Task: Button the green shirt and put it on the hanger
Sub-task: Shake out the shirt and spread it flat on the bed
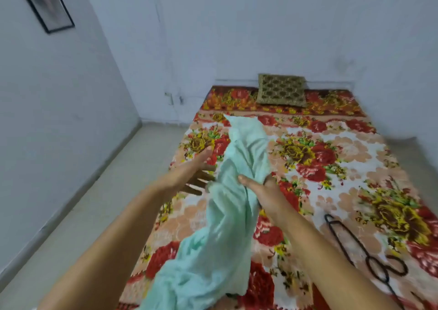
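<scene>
Gripping the shirt [227,215] round its bunched middle, right hand [265,191] holds it over the left side of the bed [343,167]; left hand [187,174] is flat with fingers spread at the cloth's left edge, contact unclear. Risk: fabric is twisted and no buttons or holes show, so buttoning without first spreading it flat would likely mismatch them. Risk: the near end trails toward the near-left bed edge and may slide off, or a careless spread could bury the hanger [355,245], near right.
</scene>
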